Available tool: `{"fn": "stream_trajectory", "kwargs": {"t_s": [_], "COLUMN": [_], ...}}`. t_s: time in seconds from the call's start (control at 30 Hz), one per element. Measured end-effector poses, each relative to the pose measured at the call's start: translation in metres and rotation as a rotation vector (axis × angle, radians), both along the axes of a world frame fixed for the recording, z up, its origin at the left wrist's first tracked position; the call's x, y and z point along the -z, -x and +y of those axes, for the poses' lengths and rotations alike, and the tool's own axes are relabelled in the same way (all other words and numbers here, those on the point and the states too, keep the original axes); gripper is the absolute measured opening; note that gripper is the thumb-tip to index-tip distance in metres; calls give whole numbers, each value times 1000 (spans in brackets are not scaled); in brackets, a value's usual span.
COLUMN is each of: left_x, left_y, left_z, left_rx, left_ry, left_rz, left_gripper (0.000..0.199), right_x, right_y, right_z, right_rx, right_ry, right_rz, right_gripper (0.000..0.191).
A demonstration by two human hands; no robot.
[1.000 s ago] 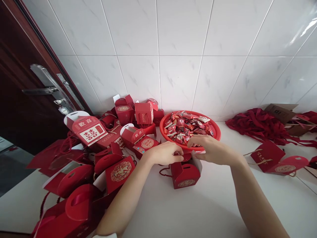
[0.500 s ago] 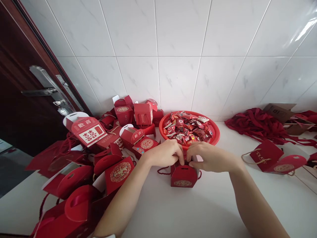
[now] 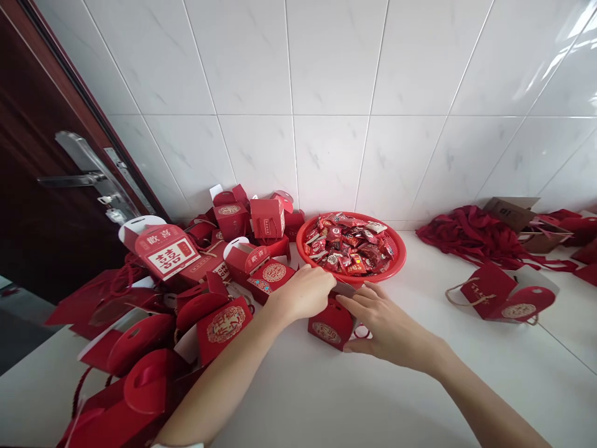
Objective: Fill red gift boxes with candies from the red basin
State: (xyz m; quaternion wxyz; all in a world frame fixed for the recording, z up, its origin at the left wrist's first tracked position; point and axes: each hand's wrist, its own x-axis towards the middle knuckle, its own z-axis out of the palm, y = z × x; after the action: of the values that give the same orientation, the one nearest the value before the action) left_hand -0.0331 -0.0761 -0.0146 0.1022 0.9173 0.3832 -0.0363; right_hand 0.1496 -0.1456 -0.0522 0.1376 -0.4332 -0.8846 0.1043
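Now the box [image 3: 329, 325] stands on the table [image 3: 298, 398], at the near side of the basket [image 3: 400, 257]. Your right hand [image 3: 389, 323] grasps its right side; your left hand [image 3: 305, 292] curls at its top, its grip I cannot tell. Keep the box steady, press gently, avoid creases.

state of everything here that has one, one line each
left hand, curled
right hand, thumb spread from fingers
front box, upright, top partly hidden
red basket, filled
candies, wrapped
right box, open
left boxes, piled, several open
ribbons, heaped
cardboard box, open
keys, hanging
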Motion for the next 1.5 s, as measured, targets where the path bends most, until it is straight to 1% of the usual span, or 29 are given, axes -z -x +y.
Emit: {"fn": "stream_trajectory", "kwargs": {"t_s": [0.07,0.13,0.2,0.27,0.33,0.4,0.53,0.67,0.73,0.77,0.8,0.83,0.87,0.9,0.97,1.0,1.03,1.07,1.17,1.23,1.3,1.37,1.43,1.5], "left_x": [-1,-2,-4,-5,-6,-7,-2,12,20,23,25,27,28,29,31,32,34,37,48,56,64,71,81,93], "left_y": [-7,-14,-21,-29,-35,-38,-31,-14,-4,1,6,11,16,21,31,36,40,44,55,61,65,66,63,52], "left_z": [0,-1,-3,-5,-7,-8,-6,-3,-2,-2,-3,-3,-4,-6,-9,-10,-12,-14,-18,-20,-22,-24,-26,-26], "left_rx": [40,70,71,33,-23,-57,-55,-39,-41,-47,-54,-62,-74,-86,-107,-113,-116,-117,-154,-186,-170,-138,-172,-265], "left_ry": [-30,0,40,28,4,-10,-1,-5,9,16,22,26,32,41,63,71,77,84,139,234,399,595,717,742], "left_rz": [61,101,141,228,308,337,306,235,168,123,76,29,-17,-59,-136,-175,-217,-263,-428,-568,-767,-997,-1213,-1402], "left_gripper": [30,26,23,21,20,23,27,34,31,30,31,34,38,42,52,58,65,72,92,103,112,121,124,115], "right_x": [8,15,22,30,38,44,50,58,66,72,78,85,92,99,111,116,118,119,114,107,101,93,82,61], "right_y": [3,6,8,8,7,6,3,4,5,5,5,4,3,2,1,1,1,2,6,9,11,11,8,4], "right_z": [-4,-8,-11,-14,-17,-20,-23,-24,-23,-21,-20,-17,-14,-9,1,7,13,18,31,33,29,22,15,11], "right_rx": [-22,-78,-138,-180,-206,-205,-125,-22,86,162,243,315,367,390,361,323,277,229,92,30,-10,-8,48,150], "right_ry": [-89,-150,-194,-244,-297,-325,-326,-427,-477,-469,-424,-340,-219,-81,182,287,374,450,620,682,746,785,725,564], "right_rz": [59,135,183,187,201,255,345,411,524,593,653,699,722,727,728,746,781,828,991,1082,1170,1265,1337,1343], "right_gripper": [39,30,34,38,39,39,30,16,9,6,6,15,29,48,86,100,108,113,114,105,93,85,81,78]}}
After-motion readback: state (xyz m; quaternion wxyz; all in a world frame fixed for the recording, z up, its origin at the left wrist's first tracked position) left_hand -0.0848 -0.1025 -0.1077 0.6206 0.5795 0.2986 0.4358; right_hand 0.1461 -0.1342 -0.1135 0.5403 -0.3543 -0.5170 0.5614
